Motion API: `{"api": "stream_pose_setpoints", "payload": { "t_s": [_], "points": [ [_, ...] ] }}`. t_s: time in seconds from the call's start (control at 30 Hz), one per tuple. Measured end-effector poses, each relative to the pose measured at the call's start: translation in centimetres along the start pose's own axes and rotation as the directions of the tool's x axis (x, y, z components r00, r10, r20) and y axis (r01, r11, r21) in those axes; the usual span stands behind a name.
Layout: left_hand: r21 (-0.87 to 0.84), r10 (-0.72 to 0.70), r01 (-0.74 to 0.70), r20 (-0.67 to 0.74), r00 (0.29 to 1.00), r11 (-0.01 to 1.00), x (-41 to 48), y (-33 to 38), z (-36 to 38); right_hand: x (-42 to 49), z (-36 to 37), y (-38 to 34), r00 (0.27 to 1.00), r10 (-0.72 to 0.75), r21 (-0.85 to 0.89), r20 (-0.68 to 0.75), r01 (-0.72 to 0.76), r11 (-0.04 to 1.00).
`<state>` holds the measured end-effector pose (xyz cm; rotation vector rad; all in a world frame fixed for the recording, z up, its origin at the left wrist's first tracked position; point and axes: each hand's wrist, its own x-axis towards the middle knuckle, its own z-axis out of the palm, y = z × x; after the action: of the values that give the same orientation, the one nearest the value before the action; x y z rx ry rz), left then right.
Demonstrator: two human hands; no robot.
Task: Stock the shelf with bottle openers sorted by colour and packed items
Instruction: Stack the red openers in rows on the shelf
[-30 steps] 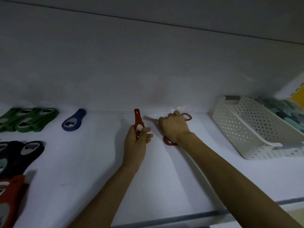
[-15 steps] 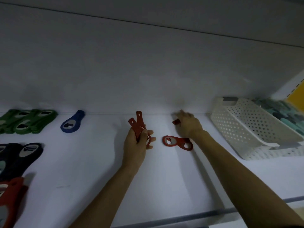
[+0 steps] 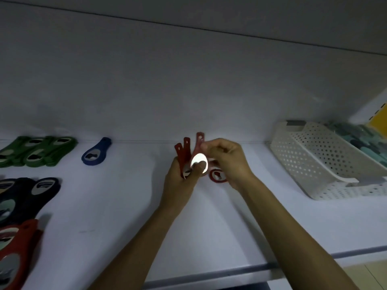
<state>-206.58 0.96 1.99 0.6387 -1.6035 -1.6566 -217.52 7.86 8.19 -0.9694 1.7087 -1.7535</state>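
Observation:
My left hand (image 3: 180, 181) grips a fan of red bottle openers (image 3: 184, 152) upright over the middle of the white shelf (image 3: 117, 216). My right hand (image 3: 228, 162) pinches the handle of another red opener (image 3: 199, 147) and holds it against that fan; its metal head glints white. One more red opener (image 3: 216, 176) lies flat on the shelf, partly hidden under my right hand. On the left lie a green group (image 3: 39, 150), a single blue opener (image 3: 96, 152), a black group (image 3: 25, 195) and a red group (image 3: 15, 248).
A white perforated basket (image 3: 326, 164) sits tilted at the right of the shelf, with teal packed items (image 3: 360, 137) behind it. The shelf's back wall stands close behind my hands. The shelf's front edge (image 3: 209, 275) runs below my forearms.
My right hand picked a red opener off the shelf near the back wall and brought it left to the bunch in my left hand. The bunch has grown.

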Motion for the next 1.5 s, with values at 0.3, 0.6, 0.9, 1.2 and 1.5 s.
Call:
{"api": "stream_pose_setpoints", "payload": {
  "t_s": [0.3, 0.6, 0.9, 1.2, 1.5],
  "points": [
    [-0.053, -0.050, 0.049, -0.013, 0.999, 0.997, -0.2, -0.1, -0.1, -1.9, -1.9, 4.1, 0.975, -0.220, -0.926, -0.024, 0.061, 0.374],
    [0.057, -0.044, 0.043, 0.022, 0.999, 0.997, -0.4, 0.1, -0.2, -3.4, -2.5, 4.8, 0.786, -0.607, -0.909, -0.112, 0.166, 0.383],
    [0.088, -0.215, 0.207, 0.095, 0.972, 0.974, 0.3, 1.2, 0.2, -3.9, -2.2, 4.6, 0.634, -0.772, -0.920, -0.039, 0.280, 0.276],
    [0.000, -0.226, 0.227, 0.074, 0.971, 0.974, 0.5, 1.0, -0.3, -4.6, -0.1, 4.6, 0.729, -0.590, -0.750, 0.347, 0.593, 0.292],
    [-0.049, -0.118, 0.119, 0.028, 0.993, 0.992, -0.2, 0.7, -0.6, -3.7, -3.3, 6.0, 0.971, -0.232, -0.992, -0.049, -0.020, 0.126]
  ]
}}
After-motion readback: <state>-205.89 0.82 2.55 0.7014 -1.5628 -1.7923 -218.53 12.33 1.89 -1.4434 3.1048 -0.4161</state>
